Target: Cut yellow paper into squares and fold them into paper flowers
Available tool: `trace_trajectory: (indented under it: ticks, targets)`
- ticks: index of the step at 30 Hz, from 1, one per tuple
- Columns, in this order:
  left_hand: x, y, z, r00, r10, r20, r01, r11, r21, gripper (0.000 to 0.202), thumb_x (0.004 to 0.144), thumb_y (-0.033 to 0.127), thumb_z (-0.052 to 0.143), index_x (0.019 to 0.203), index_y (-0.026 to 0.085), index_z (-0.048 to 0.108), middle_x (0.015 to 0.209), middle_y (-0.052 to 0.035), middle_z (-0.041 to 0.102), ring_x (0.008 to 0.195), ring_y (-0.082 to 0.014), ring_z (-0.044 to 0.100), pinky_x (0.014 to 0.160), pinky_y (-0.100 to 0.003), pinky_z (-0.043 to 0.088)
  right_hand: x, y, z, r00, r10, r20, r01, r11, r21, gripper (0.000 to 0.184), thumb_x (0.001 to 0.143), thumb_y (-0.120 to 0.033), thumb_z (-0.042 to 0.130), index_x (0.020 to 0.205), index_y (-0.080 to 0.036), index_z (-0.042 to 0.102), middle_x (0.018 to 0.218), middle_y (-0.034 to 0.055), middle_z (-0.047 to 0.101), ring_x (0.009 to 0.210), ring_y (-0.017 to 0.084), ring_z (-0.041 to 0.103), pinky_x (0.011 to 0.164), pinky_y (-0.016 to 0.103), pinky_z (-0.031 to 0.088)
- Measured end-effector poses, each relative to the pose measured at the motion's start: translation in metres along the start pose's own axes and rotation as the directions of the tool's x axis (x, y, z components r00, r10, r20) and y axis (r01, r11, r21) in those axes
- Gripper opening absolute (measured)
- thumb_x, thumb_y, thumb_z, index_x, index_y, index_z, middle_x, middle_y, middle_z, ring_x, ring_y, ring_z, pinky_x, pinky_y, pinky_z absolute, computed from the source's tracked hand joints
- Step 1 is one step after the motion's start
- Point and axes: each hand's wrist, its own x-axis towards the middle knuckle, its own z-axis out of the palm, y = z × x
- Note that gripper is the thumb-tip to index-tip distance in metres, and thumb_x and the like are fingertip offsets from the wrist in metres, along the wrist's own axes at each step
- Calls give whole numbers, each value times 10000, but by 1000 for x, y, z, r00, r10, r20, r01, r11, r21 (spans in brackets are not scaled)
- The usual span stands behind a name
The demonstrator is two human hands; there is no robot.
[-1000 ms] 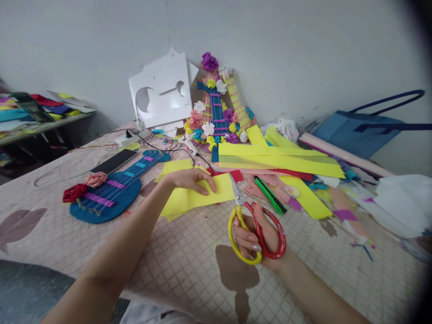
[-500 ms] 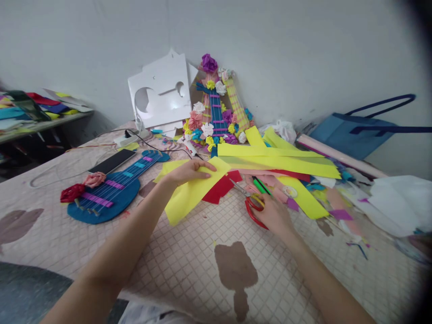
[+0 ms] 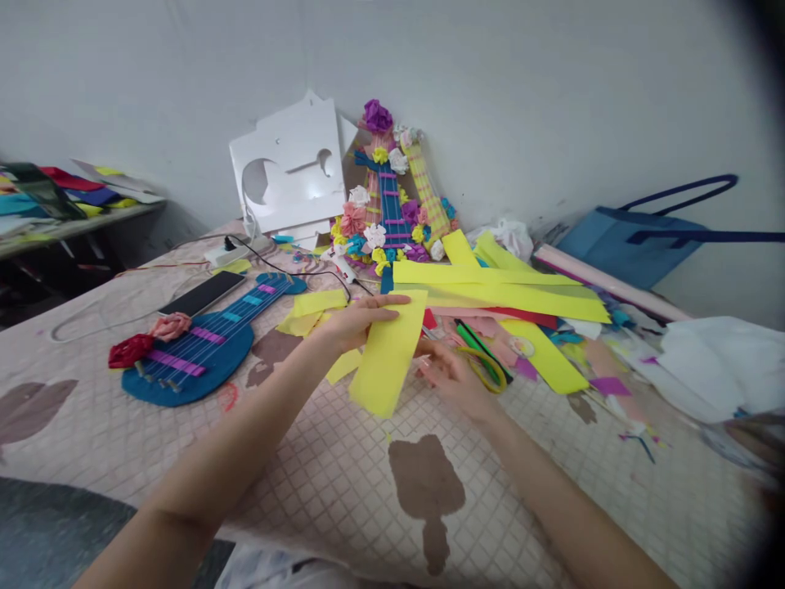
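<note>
A yellow paper strip [image 3: 386,356] hangs from my left hand [image 3: 361,317], pinched near its top edge between thumb and fingers. Just right of the strip's edge is my right hand [image 3: 450,372], its fingers apart and partly curled, with nothing seen between them. Beyond that hand lie the scissors, mostly hidden; a yellow handle loop [image 3: 491,370] shows beside a green-and-black marker-like object [image 3: 475,342]. More yellow paper pieces [image 3: 316,309] lie left of and under the held strip.
A blue toy guitar [image 3: 202,352] with paper roses lies left, beside a phone [image 3: 202,293]. A glue gun [image 3: 339,263] and power strip [image 3: 236,252] sit behind. Flower-covered guitars [image 3: 389,204] lean on the wall. Yellow strips [image 3: 509,298] and scraps spread right, near a blue bag [image 3: 631,245].
My right hand has let go of the scissors and moved left toward the yellow strip. My left hand has turned the strip more upright, separate from the other yellow pieces.
</note>
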Motion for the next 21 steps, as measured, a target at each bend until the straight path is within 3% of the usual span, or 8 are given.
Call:
trace_trajectory:
  ticks: [3,7,14,21]
  targets:
    - [1,-3,4,998,27,-64,-28,1000,-14,412,740,117,639,1148,152,595,893,-80,689,726,-149,649,689,-263,524,3,-1,16,994,79,72,-88,988,126,327,762,-472,619,891,-173,594,758,7,603,523,81,486,443,206,356]
    - [9,-14,-6,985,65,-160,-50,994,96,452,736,114,631,1183,147,570,867,-69,686,694,-136,647,643,-231,516,1,6,21,979,189,75,-201,957,207,310,731,-454,656,770,-167,545,571,-66,496,382,33,375,360,166,256]
    - [22,-36,-14,986,41,-160,-16,988,151,501,710,87,634,1201,154,564,829,-60,688,641,-138,637,597,-232,505,4,20,13,964,262,-44,-246,943,223,364,688,-498,683,709,-182,505,573,-45,574,346,31,364,309,162,185]
    - [22,-40,-5,991,50,-121,-36,992,119,603,750,84,579,1327,198,447,1023,-87,668,751,-154,645,667,-255,514,10,23,14,953,288,-94,-260,936,238,378,645,-503,710,715,-197,499,558,-61,541,342,36,357,295,164,154]
